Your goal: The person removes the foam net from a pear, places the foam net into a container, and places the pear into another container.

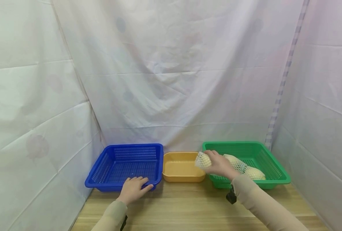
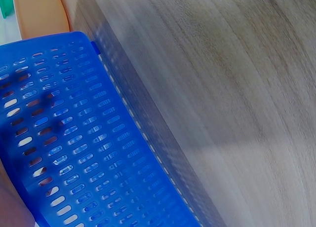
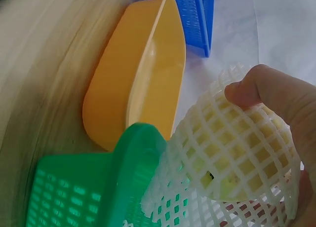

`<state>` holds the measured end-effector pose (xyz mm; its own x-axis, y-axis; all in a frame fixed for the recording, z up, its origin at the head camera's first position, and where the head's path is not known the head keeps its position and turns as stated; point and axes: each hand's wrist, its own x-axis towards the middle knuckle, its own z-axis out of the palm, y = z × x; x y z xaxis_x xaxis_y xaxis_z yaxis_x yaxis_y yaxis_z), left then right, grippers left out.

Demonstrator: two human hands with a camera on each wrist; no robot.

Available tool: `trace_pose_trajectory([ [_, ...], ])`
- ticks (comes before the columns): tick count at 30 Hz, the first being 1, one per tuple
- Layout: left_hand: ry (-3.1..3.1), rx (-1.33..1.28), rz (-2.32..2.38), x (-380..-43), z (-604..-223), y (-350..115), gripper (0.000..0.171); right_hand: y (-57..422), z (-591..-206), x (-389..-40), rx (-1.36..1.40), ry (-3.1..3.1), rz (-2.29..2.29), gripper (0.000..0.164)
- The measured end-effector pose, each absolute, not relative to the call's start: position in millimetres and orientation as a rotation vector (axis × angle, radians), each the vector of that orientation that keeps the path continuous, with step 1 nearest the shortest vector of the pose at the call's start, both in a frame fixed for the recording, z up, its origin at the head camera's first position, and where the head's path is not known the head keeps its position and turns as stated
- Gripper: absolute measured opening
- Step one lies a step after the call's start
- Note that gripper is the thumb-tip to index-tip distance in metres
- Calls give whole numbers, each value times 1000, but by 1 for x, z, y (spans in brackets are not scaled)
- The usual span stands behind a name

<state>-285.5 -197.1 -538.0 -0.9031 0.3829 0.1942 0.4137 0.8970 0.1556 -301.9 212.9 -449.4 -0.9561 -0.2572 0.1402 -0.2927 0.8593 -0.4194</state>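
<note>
My right hand grips a pale yellow fruit wrapped in a white foam net, raised over the left end of the green basket and beside the yellow tray. The right wrist view shows the thumb pressed on the net, with a small dark spot on the fruit beneath. More netted pale fruit lies in the green basket, partly behind my forearm. My left hand rests on the front rim of the blue basket, fingers spread and relaxed over it.
Between the two baskets stands a small yellow tray. All three containers sit in a row on a wood-grain table. White curtains hang behind them and on both sides.
</note>
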Motion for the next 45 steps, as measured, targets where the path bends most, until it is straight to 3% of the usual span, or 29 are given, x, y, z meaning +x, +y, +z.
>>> trace_pose_trajectory([
  [45, -2864, -634, -269, -285, -540, -197, 58, 180, -467, -282, 595, -2903, 758, 83],
])
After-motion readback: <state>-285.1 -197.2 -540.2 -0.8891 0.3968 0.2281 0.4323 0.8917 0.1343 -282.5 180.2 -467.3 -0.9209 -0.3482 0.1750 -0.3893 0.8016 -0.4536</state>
